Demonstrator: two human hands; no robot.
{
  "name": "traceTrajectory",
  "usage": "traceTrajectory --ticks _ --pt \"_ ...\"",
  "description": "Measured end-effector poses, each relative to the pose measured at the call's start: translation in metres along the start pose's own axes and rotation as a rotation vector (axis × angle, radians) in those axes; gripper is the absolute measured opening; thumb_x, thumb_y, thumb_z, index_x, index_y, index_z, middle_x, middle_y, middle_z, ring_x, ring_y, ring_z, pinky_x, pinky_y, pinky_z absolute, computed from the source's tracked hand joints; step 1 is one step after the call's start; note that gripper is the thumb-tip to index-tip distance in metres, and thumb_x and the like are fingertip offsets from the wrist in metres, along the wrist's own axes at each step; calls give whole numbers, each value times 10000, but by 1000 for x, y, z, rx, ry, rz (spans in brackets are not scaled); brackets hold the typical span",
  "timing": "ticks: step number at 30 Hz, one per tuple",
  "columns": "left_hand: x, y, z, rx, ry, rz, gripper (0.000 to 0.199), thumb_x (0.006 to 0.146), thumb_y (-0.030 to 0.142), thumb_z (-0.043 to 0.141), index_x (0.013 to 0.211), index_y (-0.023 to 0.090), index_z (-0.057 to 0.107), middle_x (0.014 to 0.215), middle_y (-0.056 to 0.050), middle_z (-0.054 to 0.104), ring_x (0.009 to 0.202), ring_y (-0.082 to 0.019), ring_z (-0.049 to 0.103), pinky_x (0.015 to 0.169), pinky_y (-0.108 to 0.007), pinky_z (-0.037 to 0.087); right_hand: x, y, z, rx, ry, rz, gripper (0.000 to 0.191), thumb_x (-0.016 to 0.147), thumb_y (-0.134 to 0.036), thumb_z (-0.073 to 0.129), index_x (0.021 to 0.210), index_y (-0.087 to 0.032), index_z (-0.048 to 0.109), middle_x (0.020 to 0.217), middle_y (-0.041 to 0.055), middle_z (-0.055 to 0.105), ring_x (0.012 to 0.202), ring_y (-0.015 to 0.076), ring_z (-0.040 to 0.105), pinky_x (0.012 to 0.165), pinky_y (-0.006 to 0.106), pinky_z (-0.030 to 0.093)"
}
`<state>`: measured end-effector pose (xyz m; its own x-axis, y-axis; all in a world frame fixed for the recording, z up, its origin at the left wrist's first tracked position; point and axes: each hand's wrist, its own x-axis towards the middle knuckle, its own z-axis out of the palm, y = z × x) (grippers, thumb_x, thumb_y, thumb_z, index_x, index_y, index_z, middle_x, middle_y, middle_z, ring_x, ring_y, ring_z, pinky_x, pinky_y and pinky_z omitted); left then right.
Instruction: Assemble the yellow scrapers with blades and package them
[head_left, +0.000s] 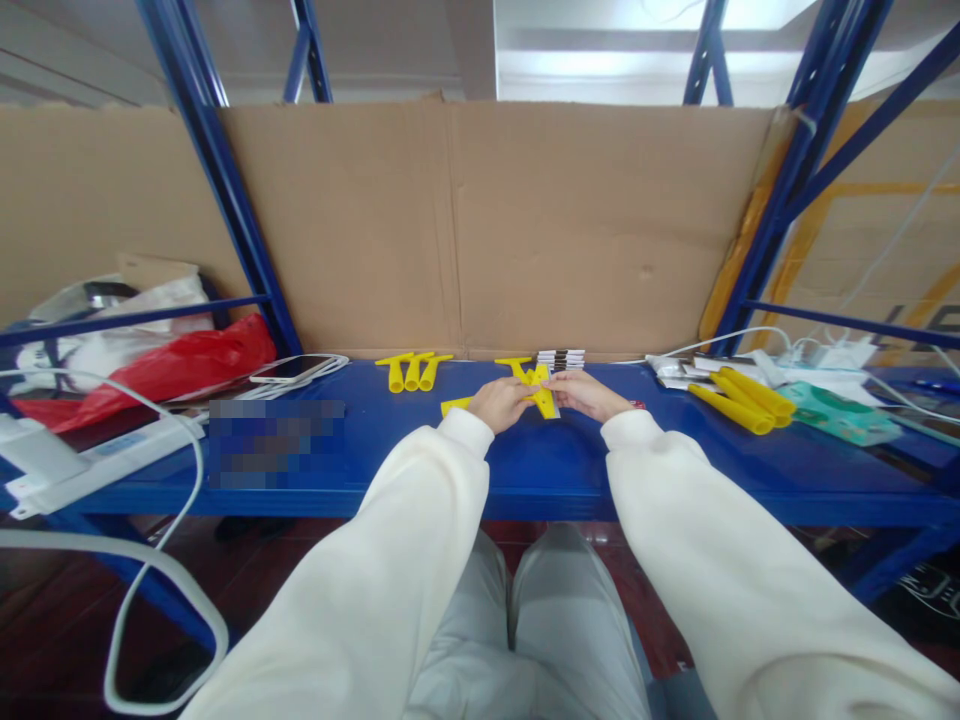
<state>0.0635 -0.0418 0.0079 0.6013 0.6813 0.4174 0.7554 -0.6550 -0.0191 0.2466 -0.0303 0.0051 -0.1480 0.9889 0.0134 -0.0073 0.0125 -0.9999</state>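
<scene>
Yellow plastic piece [545, 403] over the blue table [405, 450], pinched in the fingers of left hand [498, 404] and right hand [592, 394], perhaps easily bent or dropped if pushed crooked.

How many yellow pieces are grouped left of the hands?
3, side by side before the cardboard: left piece, middle piece, right piece. Any behind them would be hidden.

Glare overhead; floor [262, 565] dim; edges stretched; patch [276, 443] pixelated.
</scene>
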Motion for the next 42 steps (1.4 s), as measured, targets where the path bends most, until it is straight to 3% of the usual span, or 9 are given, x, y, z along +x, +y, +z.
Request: traceTrajectory --ticks 10,20,30,33,35,39,42 --pt "-1 -2 2 58 -9 28 379 960 290 514 1320 280 631 1129 -67 699 1072 -200 658 887 -275 521 -2 -2 3 19 20 32 217 804 -22 657 639 -152 605 575 0 648 553 100 612 580 196 503" --pt "0 -1 5 92 -8 108 357 967 282 494 1276 240 667 1121 -93 707 1044 -219 669 880 -303 530 6 3 -3 37 37 -2 231 846 -83 634 635 -170 601 632 22 684 560 104 588 622 222 500" --pt "-2 3 4 137 -64 91 413 986 273 444 1378 300 571 1159 -71 678 1090 -207 645 873 -284 519 6 6 -5 -40 12 -84 205 778 -204 748 636 -170 604 632 2 656 588 100 579 635 229 493" --pt "-2 3 3 130 -85 94 419 986 267 435 1383 295 567 1168 -75 668 1095 -208 641 878 -282 514 9 7 -9 -176 31 -95 194 788 -246 730 652 -169 616 580 -10 616 534 97 535 580 226 466" --pt "-2 2 3 121 -84 87 420 984 263 433 1380 282 572 1169 -79 667 1106 -209 637 887 -277 509 11 6 -14 -350 153 -140 170 821 -233 671 670 -165 634 612 8 636 566 113 560 599 237 470" --pt "-2 1 2 123 -100 78 413 983 265 428 1361 260 593 1168 -93 668 1114 -223 637 886 -285 509 14 4 -30 -883 519 -191 184 823 -77 553 816 -148 722 923 109 731 907 212 660 819 309 491" --pt "-2 1 3 137 -144 75 398 970 263 458 1336 269 612 1175 -95 669 1088 -230 654 871 -297 515 12 4 -37 -1128 525 -74 321 824 -71 535 1003 -203 768 1163 123 698 1133 281 601 942 394 461"
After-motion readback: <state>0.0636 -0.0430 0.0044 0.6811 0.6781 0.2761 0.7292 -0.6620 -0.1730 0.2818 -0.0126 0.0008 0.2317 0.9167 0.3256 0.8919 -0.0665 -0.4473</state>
